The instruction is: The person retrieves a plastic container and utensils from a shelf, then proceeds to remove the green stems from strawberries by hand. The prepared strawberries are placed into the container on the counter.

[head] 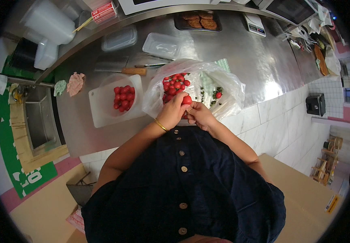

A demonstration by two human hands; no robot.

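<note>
My left hand [174,110], with a gold bangle at the wrist, holds a cherry tomato [187,100] between its fingers. The fingertips of my right hand [200,114] are pinched together against that tomato's lower side; whether they grip a stem cannot be told. Both hands are over the near edge of an open clear plastic bag [235,88]. Red cherry tomatoes [173,84] fill its left part, and green stem tops [215,96] with one tomato lie at its right. To the left, a clear round bowl [103,91] of tomatoes [124,97] stands on a white cutting board [100,119].
Behind the bowl lies a cleaver with a wooden handle [134,71]. Clear plastic containers [162,45], a black tray [197,28] of browned food and a kitchen scale [255,24] stand farther back on the steel counter [80,133]. A sink [42,121] is at the far left.
</note>
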